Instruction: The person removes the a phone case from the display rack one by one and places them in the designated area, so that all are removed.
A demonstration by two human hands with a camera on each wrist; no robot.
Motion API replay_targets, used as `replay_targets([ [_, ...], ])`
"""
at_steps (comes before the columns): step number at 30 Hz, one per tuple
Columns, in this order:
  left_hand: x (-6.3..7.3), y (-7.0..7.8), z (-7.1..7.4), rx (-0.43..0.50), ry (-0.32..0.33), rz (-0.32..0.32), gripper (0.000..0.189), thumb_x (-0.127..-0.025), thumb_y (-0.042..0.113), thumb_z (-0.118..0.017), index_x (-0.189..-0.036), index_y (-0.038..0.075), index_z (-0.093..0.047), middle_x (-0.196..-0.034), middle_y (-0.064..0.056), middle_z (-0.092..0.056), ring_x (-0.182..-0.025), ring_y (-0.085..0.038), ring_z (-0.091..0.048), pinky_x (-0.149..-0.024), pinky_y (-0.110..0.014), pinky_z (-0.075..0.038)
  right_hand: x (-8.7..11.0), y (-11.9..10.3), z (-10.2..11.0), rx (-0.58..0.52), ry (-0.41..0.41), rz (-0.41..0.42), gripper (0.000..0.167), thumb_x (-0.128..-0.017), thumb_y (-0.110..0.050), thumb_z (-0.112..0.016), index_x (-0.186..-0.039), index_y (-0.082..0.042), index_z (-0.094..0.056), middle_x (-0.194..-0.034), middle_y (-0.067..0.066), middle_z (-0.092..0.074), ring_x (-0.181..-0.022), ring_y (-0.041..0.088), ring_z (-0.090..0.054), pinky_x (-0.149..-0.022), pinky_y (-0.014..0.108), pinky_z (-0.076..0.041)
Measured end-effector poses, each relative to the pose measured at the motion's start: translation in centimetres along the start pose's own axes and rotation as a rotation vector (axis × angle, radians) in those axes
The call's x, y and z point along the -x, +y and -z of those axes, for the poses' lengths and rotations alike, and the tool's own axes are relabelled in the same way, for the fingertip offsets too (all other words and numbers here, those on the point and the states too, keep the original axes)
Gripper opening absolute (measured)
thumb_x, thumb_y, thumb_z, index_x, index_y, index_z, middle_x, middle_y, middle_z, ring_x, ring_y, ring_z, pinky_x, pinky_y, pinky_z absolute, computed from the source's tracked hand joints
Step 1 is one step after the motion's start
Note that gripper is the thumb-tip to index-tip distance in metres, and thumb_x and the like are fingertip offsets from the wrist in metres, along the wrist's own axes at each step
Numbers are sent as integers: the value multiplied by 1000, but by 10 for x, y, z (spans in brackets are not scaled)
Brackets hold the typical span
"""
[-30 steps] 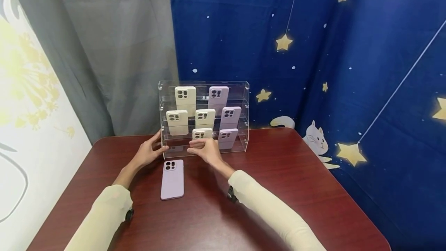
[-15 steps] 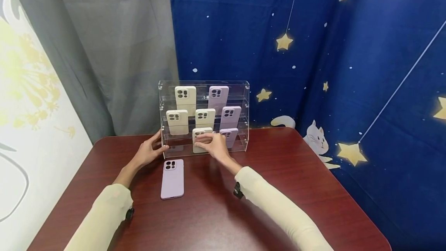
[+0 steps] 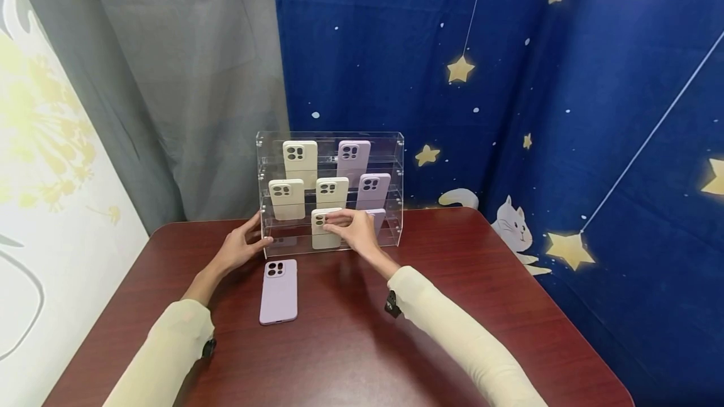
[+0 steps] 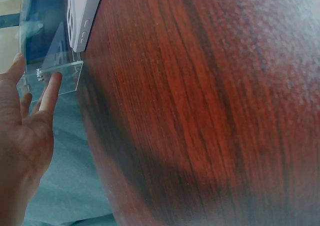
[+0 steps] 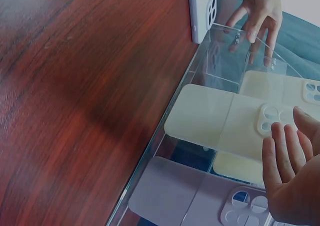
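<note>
A clear acrylic tiered stand [image 3: 387,143] holds cream and lilac phone cases. My left hand [image 3: 240,248] rests against its left side panel, fingers spread, as the left wrist view also shows. My right hand [image 3: 357,231] is in front of the bottom tier, its fairly straight fingers over the upper right part of a cream phone case [image 3: 323,240]. In the right wrist view the fingertips lie by that case's camera cutouts; whether they touch it I cannot tell. A lilac phone case [image 5: 165,191] beside it is partly behind the hand in the head view.
Another lilac phone case [image 3: 279,297] lies on the dark red wooden table [image 3: 317,357], in front of the stand's left end. Higher tiers carry more cases, such as a cream one [image 3: 286,200] and a lilac one [image 3: 373,190]. Curtains hang behind the table.
My right hand has shifted right and slightly up, from the lower left of the bottom cream phone case to its upper right, uncovering most of it. The left hand stays put.
</note>
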State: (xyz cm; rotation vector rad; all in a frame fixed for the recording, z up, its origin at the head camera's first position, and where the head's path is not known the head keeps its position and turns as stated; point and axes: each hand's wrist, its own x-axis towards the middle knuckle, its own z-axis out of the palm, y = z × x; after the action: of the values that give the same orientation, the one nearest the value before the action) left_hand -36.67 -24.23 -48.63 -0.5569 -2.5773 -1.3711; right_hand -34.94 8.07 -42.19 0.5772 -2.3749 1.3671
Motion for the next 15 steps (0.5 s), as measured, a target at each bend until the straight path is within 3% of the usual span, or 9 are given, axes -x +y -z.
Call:
replay_targets([
  [15, 1, 0, 0, 1, 3, 3, 90, -98, 19, -76, -167, 8, -19, -158, -29, -40, -133, -48, -55, -103, -58, -49, -5, 4, 14, -64, 59, 26, 27, -81, -8, -90, -105, -3, -82, -95, 11, -79, -81, 22, -79, -67, 23, -61],
])
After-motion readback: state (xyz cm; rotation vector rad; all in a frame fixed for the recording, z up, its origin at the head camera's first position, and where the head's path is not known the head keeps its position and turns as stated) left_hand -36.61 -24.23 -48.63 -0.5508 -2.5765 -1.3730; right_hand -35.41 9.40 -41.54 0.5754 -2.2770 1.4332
